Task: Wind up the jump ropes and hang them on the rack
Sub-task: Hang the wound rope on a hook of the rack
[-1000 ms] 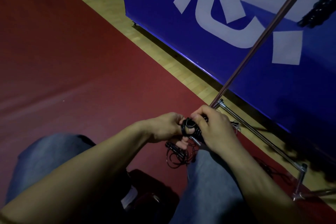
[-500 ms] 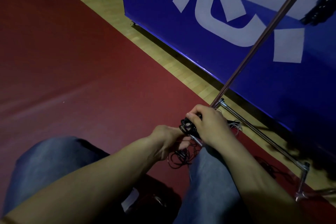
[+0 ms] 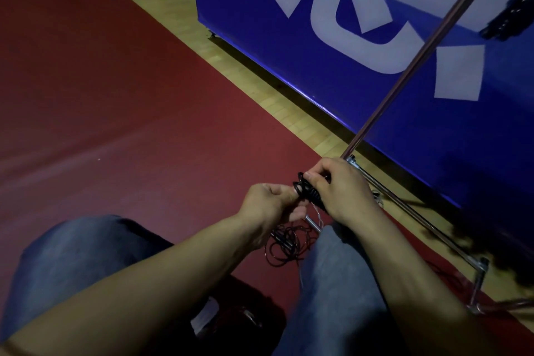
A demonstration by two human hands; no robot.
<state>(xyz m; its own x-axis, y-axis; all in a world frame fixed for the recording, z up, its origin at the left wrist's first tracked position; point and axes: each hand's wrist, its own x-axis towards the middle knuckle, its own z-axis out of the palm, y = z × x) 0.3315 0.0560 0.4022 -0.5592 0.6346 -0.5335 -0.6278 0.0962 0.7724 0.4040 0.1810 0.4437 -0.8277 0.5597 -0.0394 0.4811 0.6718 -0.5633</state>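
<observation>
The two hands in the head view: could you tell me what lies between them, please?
In the head view, a wound black jump rope bundle sits between the left hand and the right hand; both grip it. Loose rope coils lie on the red floor below.

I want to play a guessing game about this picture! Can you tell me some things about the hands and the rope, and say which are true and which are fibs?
1. Both hands hold a black wound rope. True: the left hand and the right hand grip it.
2. Loose rope lies on the red floor. True.
3. The board behind is green. False: it is blue with white marks.
4. The person wears red trousers. False: the jeans are blue.
5. The wound rope hangs on the rack. False: it is in the hands.
</observation>
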